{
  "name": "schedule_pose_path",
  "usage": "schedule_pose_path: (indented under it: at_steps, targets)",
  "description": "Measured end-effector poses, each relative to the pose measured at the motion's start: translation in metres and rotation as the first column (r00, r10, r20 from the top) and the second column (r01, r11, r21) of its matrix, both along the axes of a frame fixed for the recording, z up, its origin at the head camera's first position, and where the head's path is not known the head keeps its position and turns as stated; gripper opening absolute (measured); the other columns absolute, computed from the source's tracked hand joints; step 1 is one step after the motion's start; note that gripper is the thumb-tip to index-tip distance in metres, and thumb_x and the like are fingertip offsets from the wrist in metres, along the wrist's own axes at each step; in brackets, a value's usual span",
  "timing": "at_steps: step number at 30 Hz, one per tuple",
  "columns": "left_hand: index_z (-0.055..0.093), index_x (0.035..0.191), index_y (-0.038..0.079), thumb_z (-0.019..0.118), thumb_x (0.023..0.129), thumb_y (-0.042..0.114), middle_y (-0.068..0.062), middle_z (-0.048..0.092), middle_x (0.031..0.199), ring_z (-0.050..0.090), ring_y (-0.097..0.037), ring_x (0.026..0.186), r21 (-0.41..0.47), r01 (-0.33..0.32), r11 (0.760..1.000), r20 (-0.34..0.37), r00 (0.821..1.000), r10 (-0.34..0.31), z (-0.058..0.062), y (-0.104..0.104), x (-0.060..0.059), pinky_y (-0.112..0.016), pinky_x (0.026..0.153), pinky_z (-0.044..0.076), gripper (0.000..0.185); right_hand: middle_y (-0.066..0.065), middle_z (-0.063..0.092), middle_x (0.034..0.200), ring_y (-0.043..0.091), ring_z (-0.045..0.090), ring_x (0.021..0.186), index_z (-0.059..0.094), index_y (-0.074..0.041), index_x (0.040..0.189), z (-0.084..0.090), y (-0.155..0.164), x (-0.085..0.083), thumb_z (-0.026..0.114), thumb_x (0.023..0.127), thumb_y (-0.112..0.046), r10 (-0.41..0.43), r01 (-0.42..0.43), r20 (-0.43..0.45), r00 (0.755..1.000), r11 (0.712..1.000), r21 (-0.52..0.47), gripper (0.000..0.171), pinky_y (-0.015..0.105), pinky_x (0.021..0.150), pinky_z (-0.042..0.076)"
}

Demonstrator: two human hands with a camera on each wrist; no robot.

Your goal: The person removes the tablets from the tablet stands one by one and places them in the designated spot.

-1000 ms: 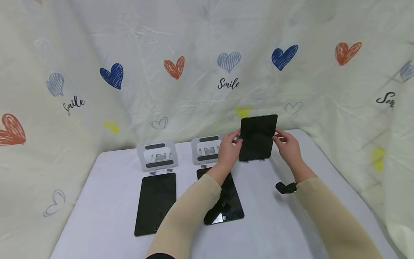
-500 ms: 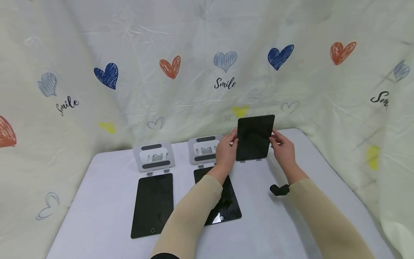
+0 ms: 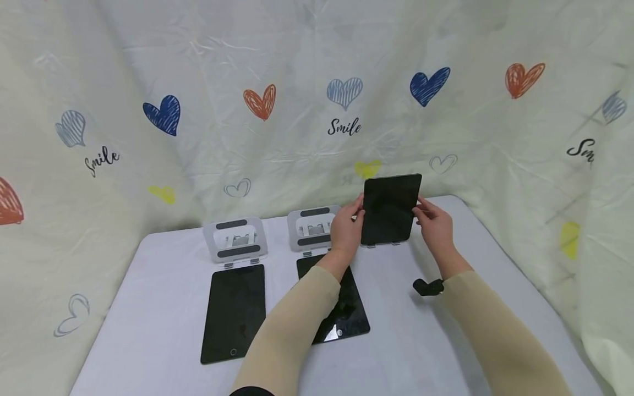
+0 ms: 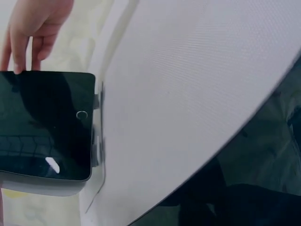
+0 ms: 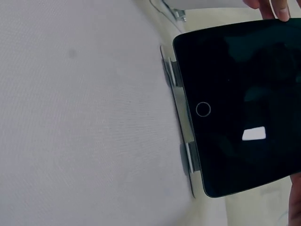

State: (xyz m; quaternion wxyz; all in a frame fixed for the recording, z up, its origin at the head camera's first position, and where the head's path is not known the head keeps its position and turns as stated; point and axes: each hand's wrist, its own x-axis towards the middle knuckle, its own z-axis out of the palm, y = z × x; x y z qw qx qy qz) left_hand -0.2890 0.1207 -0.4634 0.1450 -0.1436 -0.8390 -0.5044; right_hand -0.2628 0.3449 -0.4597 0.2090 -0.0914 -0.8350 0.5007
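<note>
A black tablet (image 3: 390, 209) leans upright on a grey stand at the back right, its lower edge at the stand's small lip tabs (image 5: 193, 157). Its round home button (image 5: 203, 109) faces the front. My left hand (image 3: 346, 228) holds the tablet's left edge, thumb in front and fingers partly behind. On the opposite edge my right hand (image 3: 436, 228) pinches it between thumb and fingers. Most of the stand is hidden behind the tablet; part of its grey back (image 4: 47, 185) shows in the left wrist view.
Two grey tablet stands (image 3: 236, 240) stand to the left along the back of the table (image 3: 148, 308). Before them lie a black tablet (image 3: 234, 313) and another tablet (image 3: 354, 308), partly under the left forearm. A heart-patterned curtain (image 3: 297, 159) hangs behind.
The camera view has shifted slightly left to right, so everything sits a little further left. Both hands keep their hold on the tablet, which has hardly moved on its stand.
</note>
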Motion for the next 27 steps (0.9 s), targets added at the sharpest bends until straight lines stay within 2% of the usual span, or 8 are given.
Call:
schedule_pose_path:
  at_steps: [4,8,10,17,22,27]
  targets:
    - [0.053,0.143,0.036,0.062,0.099,0.021,0.007,0.067,0.111,0.060,-0.009,0.103,0.049,0.015,0.999,0.014,1.000,-0.015,0.005,-0.004,0.004,-0.021,0.083,0.052,0.047,0.013,0.064,0.114,-0.008,0.057,0.080,0.057,-0.009,0.140,0.003,0.000,0.003,0.061,0.100,-0.018,0.035,-0.036,-0.022,0.999,0.999,-0.007,0.041,0.009,0.069,0.048]
    - [0.053,0.142,0.037,0.063,0.099,0.021,0.008,0.066,0.109,0.060,-0.008,0.102,0.087,0.028,0.996,0.038,0.999,-0.031,0.008,-0.006,0.007,-0.021,0.082,0.051,0.047,0.001,0.063,0.106,-0.007,0.058,0.080,0.057,-0.009,0.140,0.010,0.003,0.009,0.062,0.099,-0.018,0.070,-0.070,-0.008,0.998,0.998,0.006,0.042,0.009,0.068,0.048]
    - [0.053,0.142,0.038,0.063,0.099,0.021,0.008,0.066,0.109,0.060,-0.007,0.101,0.101,0.035,0.994,0.045,0.998,-0.040,0.008,-0.007,0.009,-0.020,0.083,0.051,0.047,0.000,0.062,0.106,-0.005,0.059,0.081,0.056,-0.010,0.142,0.013,0.005,0.012,0.061,0.100,-0.020,0.084,-0.084,0.007,0.996,0.996,0.020,0.044,0.010,0.068,0.048]
    - [0.053,0.141,0.037,0.063,0.099,0.022,0.008,0.064,0.108,0.061,-0.006,0.099,0.136,0.090,0.987,0.076,0.992,-0.101,0.008,-0.009,0.018,-0.021,0.081,0.052,0.046,0.013,0.060,0.118,0.000,0.058,0.075,0.050,-0.012,0.146,0.022,0.011,0.027,0.058,0.101,-0.030,0.124,-0.131,0.103,0.987,0.990,0.060,0.049,0.016,0.066,0.049]
    - [0.052,0.141,0.039,0.063,0.099,0.021,0.010,0.063,0.106,0.062,-0.005,0.098,0.169,0.107,0.980,0.132,0.983,-0.130,0.010,-0.011,0.028,-0.020,0.073,0.053,0.047,0.012,0.059,0.119,0.010,0.058,0.073,0.049,-0.014,0.147,0.021,0.013,0.034,0.057,0.101,-0.033,0.137,-0.148,0.150,0.979,0.987,0.062,0.051,0.019,0.064,0.047]
    - [0.056,0.140,0.035,0.065,0.098,0.018,0.009,0.064,0.102,0.063,-0.005,0.095,0.192,0.114,0.975,0.166,0.975,-0.147,0.012,-0.012,0.038,-0.020,0.076,0.053,0.047,0.011,0.059,0.117,0.014,0.057,0.073,0.047,-0.011,0.148,0.019,0.018,0.040,0.056,0.102,-0.031,0.161,-0.176,0.181,0.970,0.982,0.066,0.051,0.027,0.066,0.047]
